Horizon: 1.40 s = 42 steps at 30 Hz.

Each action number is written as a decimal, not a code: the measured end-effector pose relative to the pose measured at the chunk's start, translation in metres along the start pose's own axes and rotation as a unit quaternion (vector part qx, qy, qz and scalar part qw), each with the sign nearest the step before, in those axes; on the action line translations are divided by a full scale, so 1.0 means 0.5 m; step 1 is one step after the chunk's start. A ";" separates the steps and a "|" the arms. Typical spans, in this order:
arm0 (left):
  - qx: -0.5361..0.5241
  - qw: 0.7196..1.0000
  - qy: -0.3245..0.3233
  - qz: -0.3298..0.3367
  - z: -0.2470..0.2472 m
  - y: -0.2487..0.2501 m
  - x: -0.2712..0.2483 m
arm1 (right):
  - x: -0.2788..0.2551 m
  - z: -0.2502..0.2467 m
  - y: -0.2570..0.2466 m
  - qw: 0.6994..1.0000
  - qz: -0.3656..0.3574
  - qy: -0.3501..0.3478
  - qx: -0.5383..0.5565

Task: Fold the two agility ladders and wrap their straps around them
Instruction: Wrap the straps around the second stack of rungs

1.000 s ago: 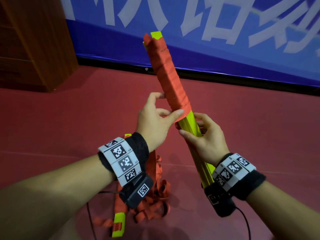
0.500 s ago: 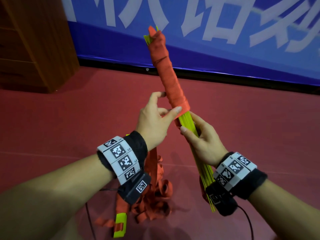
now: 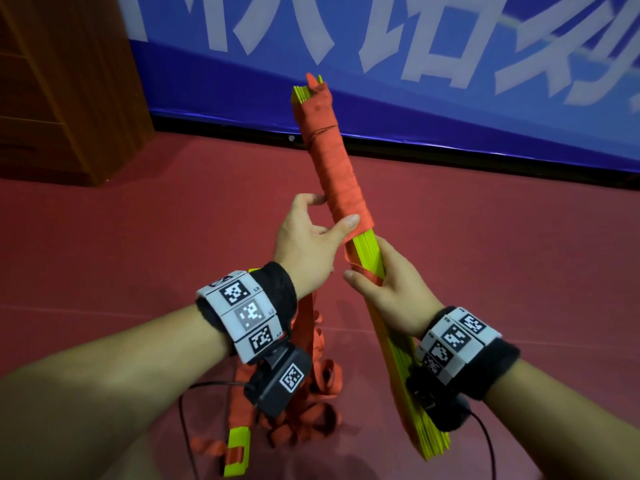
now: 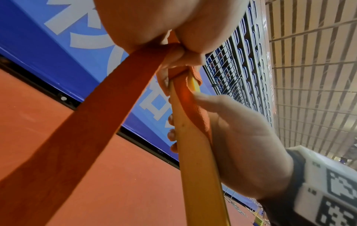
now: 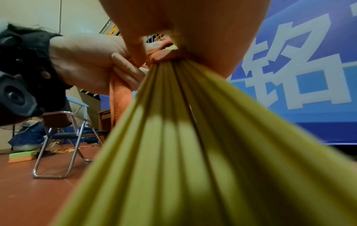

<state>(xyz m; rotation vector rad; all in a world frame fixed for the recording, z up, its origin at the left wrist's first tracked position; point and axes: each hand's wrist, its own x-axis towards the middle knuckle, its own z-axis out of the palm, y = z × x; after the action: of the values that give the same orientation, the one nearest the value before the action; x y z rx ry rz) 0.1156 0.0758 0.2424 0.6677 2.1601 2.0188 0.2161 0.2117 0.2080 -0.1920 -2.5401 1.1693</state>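
fingers of the left hand (image 3: 308, 244) are pinched on the orange strap (image 3: 337, 174), wound lower since before, at twelve o'clock of the right hand (image 3: 391, 292) gripping the yellow rungs (image 3: 369, 252).

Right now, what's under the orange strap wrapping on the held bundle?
Under the orange strap wrapping, stacked yellow-green flat rungs stick out at both ends. The left hand pinches the wrap's lower edge; the right hand grips the rungs. The covered middle is hidden.

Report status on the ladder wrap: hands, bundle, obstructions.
Left hand pinching the orange strap taut. Right hand has its grip on the yellow rung bundle, upper half wrapped. Second ladder loose on floor. Nothing obstructing.
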 end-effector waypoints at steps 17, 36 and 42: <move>-0.011 0.999 -0.032 -0.022 -0.003 0.005 -0.001 | -0.011 -0.002 0.000 0.991 0.072 0.110 -0.028; 0.020 0.997 -0.072 0.015 -0.025 -0.008 0.004 | 0.000 0.009 -0.009 0.953 0.060 0.088 0.285; 0.015 0.995 -0.099 0.008 -0.012 -0.009 -0.005 | -0.002 0.009 -0.021 0.950 0.083 0.058 0.294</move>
<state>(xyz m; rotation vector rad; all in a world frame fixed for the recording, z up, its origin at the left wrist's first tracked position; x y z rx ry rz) 0.1147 0.0691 0.2381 0.8524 2.0804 1.8445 0.2158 0.2014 0.2129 -0.3159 -1.9935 1.8580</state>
